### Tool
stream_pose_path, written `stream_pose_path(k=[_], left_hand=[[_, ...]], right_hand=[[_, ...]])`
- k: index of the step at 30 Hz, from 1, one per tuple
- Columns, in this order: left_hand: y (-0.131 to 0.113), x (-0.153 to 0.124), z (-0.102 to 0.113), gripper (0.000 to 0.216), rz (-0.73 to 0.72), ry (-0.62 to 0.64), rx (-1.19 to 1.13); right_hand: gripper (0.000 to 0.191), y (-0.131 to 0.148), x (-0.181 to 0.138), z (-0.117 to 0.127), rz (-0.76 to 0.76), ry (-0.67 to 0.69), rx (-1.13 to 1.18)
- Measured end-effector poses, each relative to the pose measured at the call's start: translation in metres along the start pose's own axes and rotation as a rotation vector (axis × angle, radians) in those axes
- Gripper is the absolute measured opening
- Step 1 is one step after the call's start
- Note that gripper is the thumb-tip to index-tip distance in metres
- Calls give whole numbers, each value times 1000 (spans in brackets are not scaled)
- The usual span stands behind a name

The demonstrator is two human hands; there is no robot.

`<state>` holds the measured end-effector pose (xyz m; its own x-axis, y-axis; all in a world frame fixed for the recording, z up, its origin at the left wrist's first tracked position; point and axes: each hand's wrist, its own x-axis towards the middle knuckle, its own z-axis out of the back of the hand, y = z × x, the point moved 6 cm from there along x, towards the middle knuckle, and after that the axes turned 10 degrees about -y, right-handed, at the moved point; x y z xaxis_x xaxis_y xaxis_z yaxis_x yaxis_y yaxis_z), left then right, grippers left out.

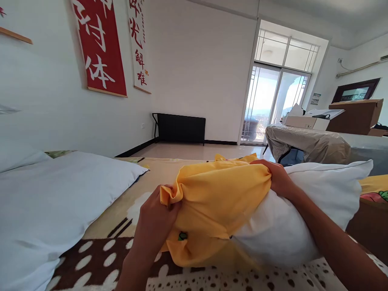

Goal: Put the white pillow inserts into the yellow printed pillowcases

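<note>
A yellow pillowcase is bunched over one end of a white pillow that lies across the bed in front of me. My left hand is closed on the gathered left edge of the pillowcase. My right hand grips the pillowcase's right edge where it meets the bare part of the pillow. The pillow's right half sticks out uncovered.
A second white pillow lies on the left of the patterned bedsheet. Beyond the bed are a black radiator, glass balcony doors, a covered table with cardboard boxes, and red wall banners.
</note>
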<state>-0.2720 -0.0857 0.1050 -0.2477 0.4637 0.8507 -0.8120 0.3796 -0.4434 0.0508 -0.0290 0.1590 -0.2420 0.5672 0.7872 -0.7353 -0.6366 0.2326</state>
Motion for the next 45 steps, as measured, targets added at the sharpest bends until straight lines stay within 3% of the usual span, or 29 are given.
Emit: stream_pose_path(k=[2, 5, 8, 12, 17, 19, 23, 27, 31, 33, 36, 38, 40, 43, 45], left_hand=[[-8, -1, 6, 14, -51, -129, -90], [-8, -3, 10, 29, 47, -212, -191], [1, -2, 2, 51, 217, -74, -129], [5, -6, -9, 56, 186, 191, -53], [13, -11, -13, 35, 271, 210, -78], [16, -6, -14, 30, 276, 110, -103], [30, -2, -13, 36, 324, -238, -113], [37, -9, -21, 31, 474, -359, -333], [24, -13, -20, 18, 497, -395, -479], [18, -15, -17, 16, 504, -384, -496], [10, -20, -10, 22, 500, -370, -499], [5, -23, -4, 23, 503, -380, -476], [3, -23, 0, 21, 513, -385, -462], [9, -21, 0, 16, 561, -388, -476], [16, -17, -5, 23, 571, -372, -548]], right_hand=[[28, -4, 1, 1, -35, 43, -174], [23, -11, 0, 13, -58, -144, -327], [23, -14, -6, 24, -19, -437, -335], [20, -17, -10, 31, -19, -718, -302], [21, -8, -16, 37, -23, -943, -117], [20, -4, -21, 35, 17, -904, -112], [15, -2, -25, 23, 149, -626, -222], [27, 11, -27, 24, 252, -291, -342], [73, 70, -38, 43, 324, 4, -348], [80, 115, -44, 43, 384, 126, -268], [73, 175, -35, 28, 382, 79, -148], [64, 198, -16, 5, 349, 28, -111], [51, 204, 8, -25, 320, 63, -81], [15, 192, 41, -63, 247, 211, 12], [18, 176, 57, -72, 170, 197, 104]])
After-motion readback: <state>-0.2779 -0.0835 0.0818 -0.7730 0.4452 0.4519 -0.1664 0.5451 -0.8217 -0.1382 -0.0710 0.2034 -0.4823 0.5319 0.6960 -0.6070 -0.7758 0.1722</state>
